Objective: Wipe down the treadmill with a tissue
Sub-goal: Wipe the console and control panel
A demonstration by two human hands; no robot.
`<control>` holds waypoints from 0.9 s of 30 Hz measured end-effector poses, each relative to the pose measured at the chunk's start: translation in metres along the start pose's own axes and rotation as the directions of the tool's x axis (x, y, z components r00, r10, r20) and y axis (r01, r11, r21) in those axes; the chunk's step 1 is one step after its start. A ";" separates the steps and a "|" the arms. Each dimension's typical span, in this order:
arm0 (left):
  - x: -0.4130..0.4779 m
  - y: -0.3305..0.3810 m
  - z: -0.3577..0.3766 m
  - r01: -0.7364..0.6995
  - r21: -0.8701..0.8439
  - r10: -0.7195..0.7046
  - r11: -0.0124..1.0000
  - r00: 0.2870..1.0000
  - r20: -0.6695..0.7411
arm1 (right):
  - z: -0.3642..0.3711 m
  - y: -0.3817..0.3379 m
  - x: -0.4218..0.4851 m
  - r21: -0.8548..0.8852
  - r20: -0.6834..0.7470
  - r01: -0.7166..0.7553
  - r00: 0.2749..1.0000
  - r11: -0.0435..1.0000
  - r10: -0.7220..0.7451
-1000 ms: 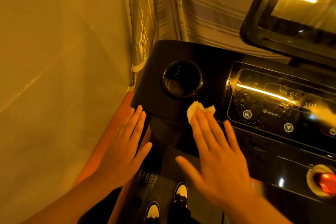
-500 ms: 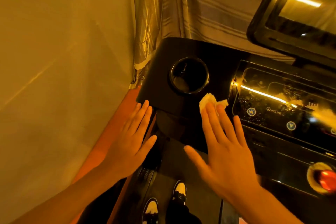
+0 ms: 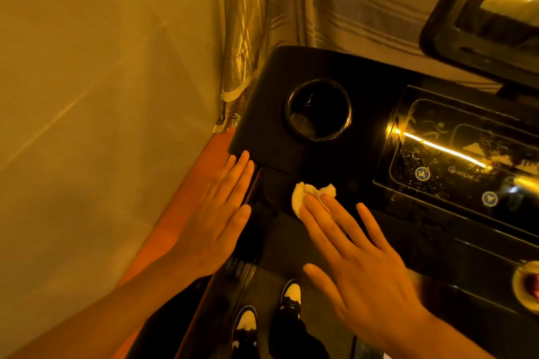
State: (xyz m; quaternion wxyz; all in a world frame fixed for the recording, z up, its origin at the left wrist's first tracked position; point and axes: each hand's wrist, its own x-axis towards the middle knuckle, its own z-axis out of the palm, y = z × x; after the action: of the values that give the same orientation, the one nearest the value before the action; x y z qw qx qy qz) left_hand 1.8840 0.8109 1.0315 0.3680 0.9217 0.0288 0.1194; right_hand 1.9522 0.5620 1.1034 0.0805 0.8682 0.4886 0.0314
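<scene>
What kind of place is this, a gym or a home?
Likely a home corner, though unsure: the treadmill console with its cup holder stands beside a plain wall and a striped curtain.

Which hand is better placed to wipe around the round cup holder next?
Right. The right hand presses the crumpled white tissue on the black treadmill console, near the round black cup holder. The left hand lies flat, holding nothing.

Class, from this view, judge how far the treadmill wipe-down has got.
Done: nothing is plainly finished. In hand: the right hand presses the tissue flat onto the black console, below the cup holder; the left hand rests by the console's edge. Left: the control panel shows specks, so probably unwiped.
</scene>
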 end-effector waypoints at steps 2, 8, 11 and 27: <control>0.001 0.000 0.000 -0.007 0.008 0.007 1.000 1.000 -0.010 | -0.001 -0.003 0.011 -0.011 -0.008 0.004 1.000 1.000 -0.004; -0.001 -0.005 0.000 -0.026 -0.003 0.026 1.000 1.000 0.015 | 0.005 -0.031 0.070 -0.008 -0.026 0.043 0.999 0.999 -0.044; -0.001 -0.003 0.000 0.001 -0.023 -0.001 1.000 1.000 0.009 | 0.011 -0.014 0.013 -0.054 0.004 0.036 0.999 0.998 -0.036; -0.001 -0.001 0.003 0.004 0.001 -0.004 1.000 1.000 0.010 | 0.008 0.008 -0.029 -0.058 -0.003 -0.054 0.999 0.997 0.054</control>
State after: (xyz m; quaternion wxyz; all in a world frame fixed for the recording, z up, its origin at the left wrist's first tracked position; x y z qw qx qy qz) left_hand 1.8837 0.8092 1.0282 0.3680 0.9224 0.0288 0.1139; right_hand 1.9452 0.5323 1.0971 0.1045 0.8784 0.4639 0.0485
